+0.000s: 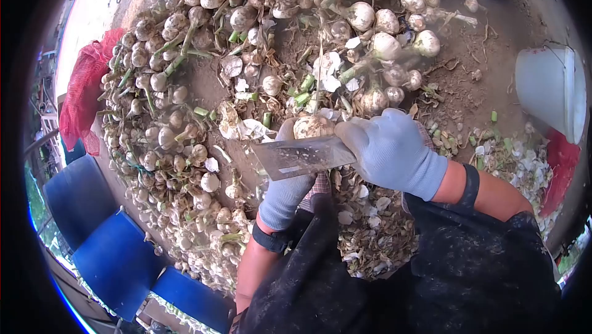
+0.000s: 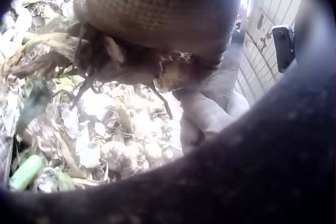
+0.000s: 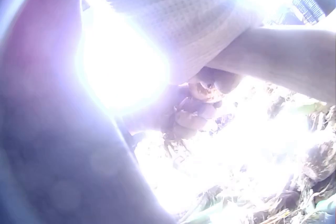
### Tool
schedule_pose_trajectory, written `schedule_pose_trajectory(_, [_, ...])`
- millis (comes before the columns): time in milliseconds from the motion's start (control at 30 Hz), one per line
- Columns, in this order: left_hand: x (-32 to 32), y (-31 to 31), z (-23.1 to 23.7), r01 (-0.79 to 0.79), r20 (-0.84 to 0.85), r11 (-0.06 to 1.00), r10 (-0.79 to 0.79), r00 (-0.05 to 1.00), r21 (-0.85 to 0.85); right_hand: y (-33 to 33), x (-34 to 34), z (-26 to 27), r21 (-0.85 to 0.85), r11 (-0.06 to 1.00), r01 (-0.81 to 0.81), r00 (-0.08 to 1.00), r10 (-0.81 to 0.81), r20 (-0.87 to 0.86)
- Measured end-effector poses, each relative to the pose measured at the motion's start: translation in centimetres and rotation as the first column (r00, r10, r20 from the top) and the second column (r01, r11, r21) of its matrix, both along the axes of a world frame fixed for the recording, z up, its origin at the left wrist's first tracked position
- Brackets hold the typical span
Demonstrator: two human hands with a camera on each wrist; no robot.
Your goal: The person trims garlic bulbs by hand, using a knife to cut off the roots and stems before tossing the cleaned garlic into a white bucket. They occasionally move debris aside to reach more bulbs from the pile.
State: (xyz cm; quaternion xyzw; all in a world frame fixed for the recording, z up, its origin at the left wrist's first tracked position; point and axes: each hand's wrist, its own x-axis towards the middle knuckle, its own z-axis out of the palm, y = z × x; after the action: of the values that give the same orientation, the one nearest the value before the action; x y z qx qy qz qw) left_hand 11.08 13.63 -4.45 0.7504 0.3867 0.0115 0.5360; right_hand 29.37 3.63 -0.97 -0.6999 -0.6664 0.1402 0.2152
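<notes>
In the head view my gloved right hand (image 1: 394, 152) grips a broad-bladed knife (image 1: 302, 156), its dirty metal blade pointing left. Behind the blade, my gloved left hand (image 1: 285, 198) holds a garlic bulb (image 1: 313, 127), and the blade hides part of the palm. The thumb side of the right hand is close beside that bulb. From the left wrist, the glove (image 2: 163, 11) fills the top, with dry brown strands hanging below it. Glare washes out much of the right wrist view, where the knife (image 3: 289, 58) extends rightward from under the glove (image 3: 178, 22).
Heaps of garlic bulbs (image 1: 160, 137) with cut stalks spread left and ahead over bare soil. Dry skins (image 1: 376, 229) lie between the legs. Blue tubs (image 1: 120, 263) stand at lower left, a red mesh bag (image 1: 89, 93) at left, and a white bucket (image 1: 549, 90) at right.
</notes>
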Motion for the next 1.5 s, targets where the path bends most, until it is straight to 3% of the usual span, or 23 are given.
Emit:
schedule_pose_trajectory(100, [-0.9, -0.7, -1.0, 0.063, 0.080, 0.984, -0.077, 0.994, 0.168, 0.1, 0.6, 0.4, 0.107, 0.994, 0.011, 1.000, -0.013, 0.016])
schedule_pose_trajectory(200, [0.1, -0.4, 0.6, -0.001, 0.203, 0.998, 0.013, 0.979, -0.061, -0.2, 1.4, -0.7, 0.096, 0.995, 0.027, 0.996, -0.035, 0.080])
schedule_pose_trajectory(233, [3.1, 0.6, 5.7, -0.064, 0.031, 0.894, 0.087, 0.996, -0.444, -0.3, 2.6, -3.4, -0.126, 0.978, 0.163, 0.981, -0.147, 0.130])
schedule_pose_trajectory(300, [4.2, 1.1, 8.9, 0.218, 0.317, 0.976, -0.215, 0.924, 0.026, -0.8, 4.3, -3.2, -0.247, 0.895, 0.372, 0.928, -0.363, 0.082])
schedule_pose_trajectory(333, [4.1, 1.7, 7.7, 0.054, 0.201, 0.990, -0.027, 0.979, -0.128, -1.2, 3.9, -2.8, -0.223, 0.908, 0.356, 0.920, -0.381, -0.086])
schedule_pose_trajectory(367, [4.1, 2.6, 5.8, 0.052, 0.286, 0.996, -0.069, 0.956, 0.067, -1.8, 2.4, -0.3, -0.237, 0.898, 0.371, 0.869, -0.426, -0.251])
schedule_pose_trajectory(433, [4.6, 3.8, 4.6, 0.102, 0.195, 0.782, -0.276, 0.941, 0.616, -1.8, 1.0, -0.1, -0.365, 0.894, 0.258, 0.813, -0.405, -0.418])
schedule_pose_trajectory(467, [4.3, 3.6, 4.0, 0.094, 0.199, 0.780, -0.271, 0.942, 0.619, -1.4, 0.8, -0.5, -0.413, 0.879, 0.237, 0.803, -0.417, -0.425])
schedule_pose_trajectory(500, [3.8, 3.0, 3.4, 0.067, 0.198, 0.942, -0.138, 0.970, 0.328, -1.4, 0.6, -0.8, -0.469, 0.857, 0.213, 0.790, -0.433, -0.434])
schedule_pose_trajectory(567, [1.9, 2.1, 3.0, 0.109, 0.233, 0.990, -0.086, 0.969, -0.090, -1.8, 0.2, -0.8, -0.457, 0.873, 0.171, 0.833, -0.376, -0.406])
schedule_pose_trajectory(633, [-0.3, 1.6, 0.7, -0.061, 0.380, 0.858, 0.288, 0.879, -0.511, -1.4, 0.3, -0.4, -0.426, 0.896, 0.128, 0.875, -0.304, -0.376])
schedule_pose_trajectory(667, [1.5, 1.2, 3.2, -0.195, 0.261, 0.585, 0.602, 0.755, -0.787, -1.2, 0.5, 0.0, -0.325, 0.940, 0.103, 0.913, -0.219, -0.344])
schedule_pose_trajectory(800, [0.6, 2.6, 2.9, -0.098, 0.165, 0.650, 0.332, 0.929, -0.754, -0.3, 1.6, 1.0, -0.027, 0.999, 0.043, 0.980, -0.047, -0.196])
schedule_pose_trajectory(933, [0.0, 3.2, 5.5, 0.056, 0.045, 0.951, -0.044, 0.998, -0.303, -0.7, 1.4, 0.1, -0.040, 0.996, 0.081, 0.982, -0.086, -0.168])
schedule_pose_trajectory(967, [-1.4, 3.8, 6.2, 0.161, -0.086, 0.982, -0.170, 0.982, -0.100, -1.8, 1.8, -1.1, -0.269, 0.954, 0.128, 0.988, -0.147, -0.049])
schedule_pose_trajectory(1033, [-6.4, 5.2, 6.9, 0.563, -0.555, 0.816, -0.409, 0.724, 0.133, -2.1, 3.2, -1.6, -0.452, 0.869, 0.200, 0.980, -0.177, 0.094])
schedule_pose_trajectory(1100, [-9.6, 6.7, 6.8, 0.819, -0.858, 0.571, -0.446, 0.256, -0.053, -3.6, 2.0, 0.4, -0.346, 0.897, 0.275, 0.905, -0.363, -0.222])
schedule_pose_trajectory(1167, [-6.8, 8.5, 6.1, 0.418, -0.439, 0.860, -0.267, 0.858, 0.292, -3.0, 2.0, 0.3, -0.326, 0.912, 0.251, 0.906, -0.340, -0.253])
schedule_pose_trajectory(1200, [-3.8, 8.8, 4.6, 0.177, -0.241, 0.916, -0.093, 0.966, 0.359, -2.8, 1.9, 0.1, -0.331, 0.904, 0.271, 0.905, -0.356, -0.232])
schedule_pose_trajectory(1367, [4.1, 8.7, -11.0, 0.441, -0.407, 0.660, -0.218, 0.887, 0.609, -2.8, 2.8, -0.5, -0.328, 0.900, 0.286, 0.919, -0.354, -0.171])
schedule_pose_trajectory(1433, [2.7, 6.1, -9.4, 0.408, -0.293, 0.734, -0.289, 0.911, 0.544, -4.5, 2.8, -1.5, -0.359, 0.888, 0.287, 0.923, -0.357, -0.144])
schedule_pose_trajectory(1467, [2.5, 4.4, -6.4, 0.105, -0.141, 0.988, -0.089, 0.986, 0.109, -5.1, 2.6, -2.0, -0.355, 0.891, 0.282, 0.921, -0.355, -0.161])
schedule_pose_trajectory(1500, [2.5, 3.1, -3.5, -0.204, -0.110, 0.903, 0.175, 0.978, -0.377, -5.2, 2.5, -2.4, -0.343, 0.899, 0.273, 0.920, -0.348, -0.181])
